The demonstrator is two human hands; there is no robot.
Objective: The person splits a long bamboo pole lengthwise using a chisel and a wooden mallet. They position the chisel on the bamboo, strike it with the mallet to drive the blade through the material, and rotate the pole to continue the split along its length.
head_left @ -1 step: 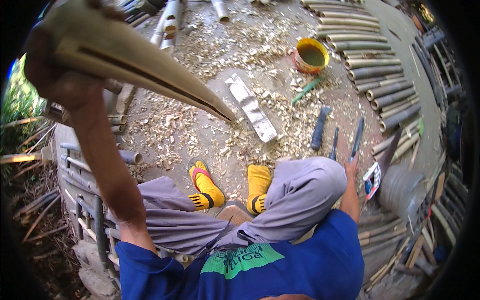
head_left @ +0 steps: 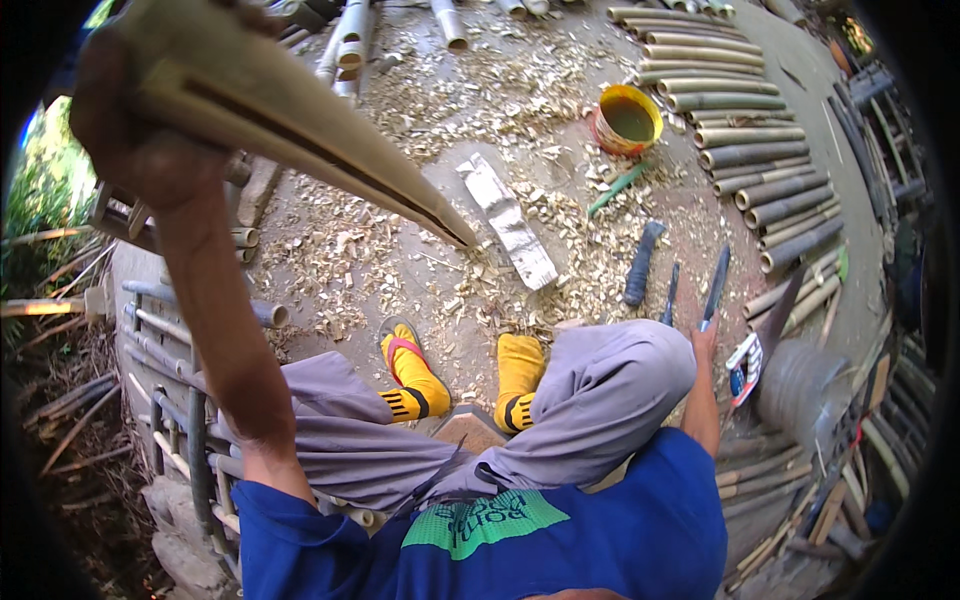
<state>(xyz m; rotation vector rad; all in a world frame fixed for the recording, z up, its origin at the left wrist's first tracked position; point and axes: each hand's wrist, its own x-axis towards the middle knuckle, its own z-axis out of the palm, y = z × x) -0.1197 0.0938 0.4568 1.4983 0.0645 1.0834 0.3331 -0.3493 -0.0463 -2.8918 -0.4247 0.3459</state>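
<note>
My left hand [head_left: 165, 165] is raised at the upper left, its fingers closed round a thick bamboo tube [head_left: 270, 85]. The tube slants down to the right, with a long dark slit along its side. Its narrow far end appears over the floor beside a whitish, rough block [head_left: 507, 220]. Low at my right, beyond the knee, my right hand [head_left: 705, 342] is closed on a knife [head_left: 717, 285] whose blade points away from me. The knee hides part of that hand. A thin dark-bladed tool [head_left: 671, 294] and a dark wrapped club-like tool [head_left: 642, 264] lie to its left.
Pale wood shavings [head_left: 350, 245] litter the floor. A yellow-rimmed bucket [head_left: 657, 125] of murky liquid stands ahead, near a green strip [head_left: 617, 188]. Cut bamboo lengths [head_left: 770, 190] lie in a row at the right. A saw with a white handle [head_left: 745, 360] is beside my right arm.
My left hand and the bamboo tube have shifted slightly to the right. The right hand keeps its hold on the knife, and the whole view has moved a little.
</note>
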